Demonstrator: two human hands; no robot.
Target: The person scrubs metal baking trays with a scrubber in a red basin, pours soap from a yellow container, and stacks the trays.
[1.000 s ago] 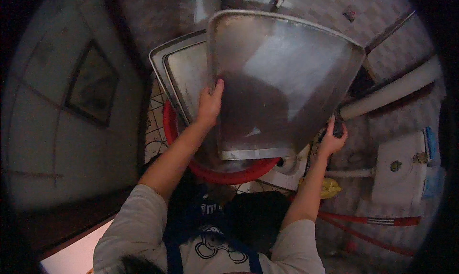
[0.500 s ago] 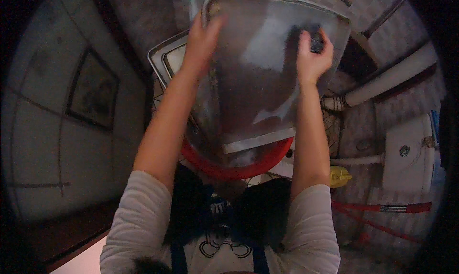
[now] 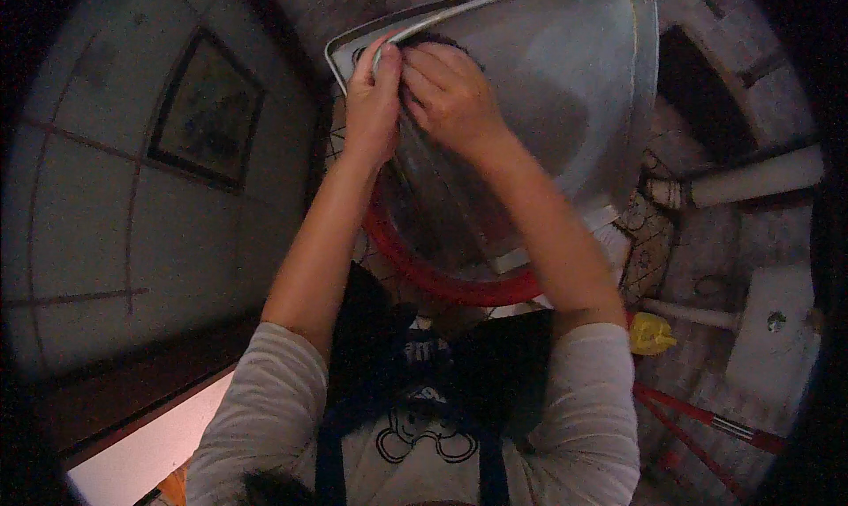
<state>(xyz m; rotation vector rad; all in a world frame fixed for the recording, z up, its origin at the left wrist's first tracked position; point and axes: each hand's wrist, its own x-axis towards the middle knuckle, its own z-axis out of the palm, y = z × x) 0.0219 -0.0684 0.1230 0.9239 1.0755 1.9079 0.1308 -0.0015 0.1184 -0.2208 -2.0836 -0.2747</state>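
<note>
A large, see-through greyish panel (image 3: 565, 108) with a pale raised rim is held tilted in front of me, above a red basin (image 3: 442, 285). My left hand (image 3: 375, 108) is closed round the panel's rim at its far left corner. Right beside it, my right hand (image 3: 455, 99) presses a dark scrubbing pad (image 3: 455, 45) against the inner side of that corner. Most of the pad is hidden under the fingers. Another pale-edged piece (image 3: 340, 55) shows behind the left of the panel.
A white pipe (image 3: 751, 175) runs along the right side, with a yellow item (image 3: 650, 334) nearer me. Farther right are a white box-like fixture (image 3: 777, 320) and red straps or bars (image 3: 707, 418). On the left stands a tiled wall with a dark-framed picture (image 3: 208, 108).
My right hand has moved left with the scrubbing pad, from the panel's far right to its far left corner. The panel has turned and tilted, and my left hand now grips its rim.
</note>
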